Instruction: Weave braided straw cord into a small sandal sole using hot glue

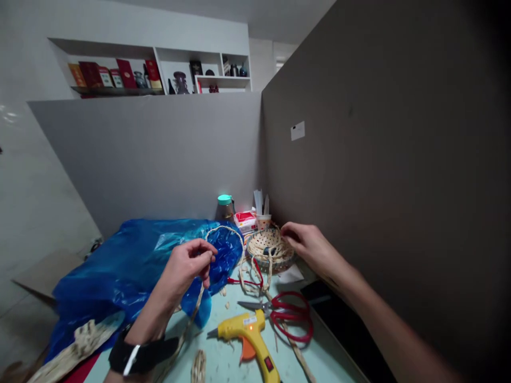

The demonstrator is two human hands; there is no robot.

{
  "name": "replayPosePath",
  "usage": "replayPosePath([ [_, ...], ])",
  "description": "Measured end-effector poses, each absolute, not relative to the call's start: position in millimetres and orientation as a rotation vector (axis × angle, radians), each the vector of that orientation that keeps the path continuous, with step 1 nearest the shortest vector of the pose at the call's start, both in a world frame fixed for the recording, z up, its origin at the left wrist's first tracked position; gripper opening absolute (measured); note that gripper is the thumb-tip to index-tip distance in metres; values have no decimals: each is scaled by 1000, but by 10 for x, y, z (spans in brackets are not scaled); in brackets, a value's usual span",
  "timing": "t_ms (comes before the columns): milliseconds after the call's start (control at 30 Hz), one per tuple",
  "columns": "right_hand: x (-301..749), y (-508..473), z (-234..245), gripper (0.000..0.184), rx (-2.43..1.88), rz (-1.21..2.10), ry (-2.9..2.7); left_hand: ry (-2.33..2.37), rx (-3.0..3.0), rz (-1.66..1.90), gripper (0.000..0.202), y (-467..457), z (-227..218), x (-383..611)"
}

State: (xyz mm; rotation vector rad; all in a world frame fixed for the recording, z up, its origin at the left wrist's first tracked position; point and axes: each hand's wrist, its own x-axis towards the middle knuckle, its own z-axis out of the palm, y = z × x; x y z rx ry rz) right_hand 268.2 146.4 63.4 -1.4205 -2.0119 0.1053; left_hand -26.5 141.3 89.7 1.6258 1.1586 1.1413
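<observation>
My left hand (194, 261) is raised over the table, its fingers closed in a pinch on a braided straw cord (198, 304). The cord trails down below the hand, and a loop of it arches above and to the right toward a small woven basket (263, 239). Coils of cord and a dark piece lie in the basket. My right hand (299, 236) is at the basket's right rim with its fingers bent together; what they hold, if anything, is hidden. Nearer me lie red-handled scissors (293, 316), blades pointing left, and a yellow glue gun (251, 332).
A blue plastic bag (139, 260) covers the table's left side. Behind the basket stand a jar with a teal lid (224, 201), a red-and-white packet (245, 219) and a paper cup (263, 221). A dark flat panel (339, 324) lies right, beside a grey partition (379, 159).
</observation>
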Motion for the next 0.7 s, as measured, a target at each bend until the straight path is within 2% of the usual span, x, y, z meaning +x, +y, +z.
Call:
replayPosePath([
  [100, 2871, 1945, 563, 19, -1608, 145, -2100, 1162, 1575, 1065, 28, 1538, 745, -246],
  [233, 2867, 2327, 244, 20, -1723, 266, -2270, 1178, 1562, 974, 31, 1706, 574, -239],
  [400, 2845, 2482, -41, 23, -1747, 210, -2311, 1175, 1555, 940, 37, 1892, 468, -207],
  [533, 2905, 2504, 33, 20, -1658, 46, -2274, 1179, 1547, 943, 44, 1997, 429, -175],
  [700, 2805, 2439, 452, 15, -1437, -225, -2143, 1177, 1495, 999, 49, 2023, 393, -52],
])
